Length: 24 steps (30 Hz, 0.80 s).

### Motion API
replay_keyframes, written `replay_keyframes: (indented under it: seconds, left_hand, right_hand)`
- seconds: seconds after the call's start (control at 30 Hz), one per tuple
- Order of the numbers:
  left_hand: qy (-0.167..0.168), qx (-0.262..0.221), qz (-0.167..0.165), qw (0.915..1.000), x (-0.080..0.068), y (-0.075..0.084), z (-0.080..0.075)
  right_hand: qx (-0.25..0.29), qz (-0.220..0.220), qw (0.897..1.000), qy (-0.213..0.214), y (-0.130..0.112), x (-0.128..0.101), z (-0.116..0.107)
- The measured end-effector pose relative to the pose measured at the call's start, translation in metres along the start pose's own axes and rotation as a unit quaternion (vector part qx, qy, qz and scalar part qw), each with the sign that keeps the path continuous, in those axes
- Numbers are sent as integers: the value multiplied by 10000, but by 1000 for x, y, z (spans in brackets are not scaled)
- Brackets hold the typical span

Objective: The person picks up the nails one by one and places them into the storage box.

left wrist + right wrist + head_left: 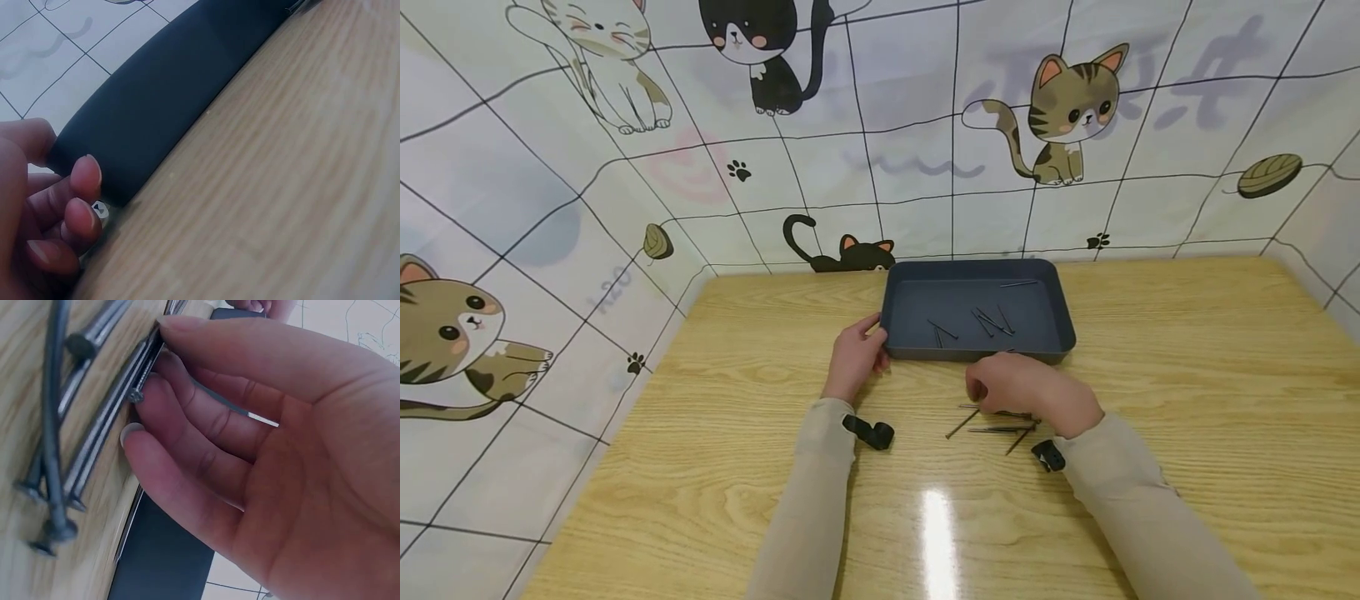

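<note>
At the left end of the dark blue-grey tray, my left hand pinches its near corner. In the left wrist view the tray's side runs away from that hand, whose lower fingers are curled beside the corner. My right hand is low over loose nails in front of the tray. Seen from the right wrist, thumb and fingertips of this hand pinch a thin nail near the tabletop. Thicker nails lie beside it. Several nails are scattered inside the tray.
A wood-grain table carries everything. Behind it and at its sides hangs a white cloth with grid lines and cartoon cats. The tray stands close to the back edge, and light reflects off the table's front middle.
</note>
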<state>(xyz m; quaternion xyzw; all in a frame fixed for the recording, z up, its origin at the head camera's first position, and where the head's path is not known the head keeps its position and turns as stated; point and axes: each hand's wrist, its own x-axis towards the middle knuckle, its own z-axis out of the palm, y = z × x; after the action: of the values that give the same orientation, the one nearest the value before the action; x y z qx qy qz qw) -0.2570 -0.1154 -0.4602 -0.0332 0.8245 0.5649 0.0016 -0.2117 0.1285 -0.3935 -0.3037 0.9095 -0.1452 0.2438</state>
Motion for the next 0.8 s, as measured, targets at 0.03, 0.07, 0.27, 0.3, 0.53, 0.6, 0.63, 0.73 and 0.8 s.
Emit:
replay_keyframes:
  seconds: [0.03, 0.07, 0.27, 0.3, 0.53, 0.6, 0.63, 0.73, 0.8]
  left_hand:
    - [-4, 4, 1, 10000, 0, 0, 0]
    - [-5, 9, 7, 10000, 0, 0, 0]
    - [18, 61, 53, 10000, 1, -2, 1]
    - [18, 63, 59, 10000, 1, -2, 1]
    - [11, 76, 31, 10000, 1, -1, 1]
    - [21, 91, 25, 10000, 2, -1, 1]
    - [17, 97, 24, 9999, 2, -1, 1]
    - [30, 120, 3, 9999, 2, -1, 1]
    - [39, 133, -12, 9999, 2, -1, 1]
  right_hand:
    - [0, 14, 10000, -7, -1, 0, 0]
    - [15, 38, 10000, -18, -1, 0, 0]
    - [-180, 131, 9997, -51, -5, 0, 0]
    - [-253, 152, 9996, -42, -5, 0, 0]
    - [-471, 184, 9986, 146, -11, -2, 0]
    - [-485, 162, 9985, 204, -12, -2, 1]
    - [-494, 145, 9984, 218, -12, -3, 1]
    - [-449, 123, 9987, 207, -12, -3, 2]
    - [-403, 145, 9990, 155, -11, -2, 2]
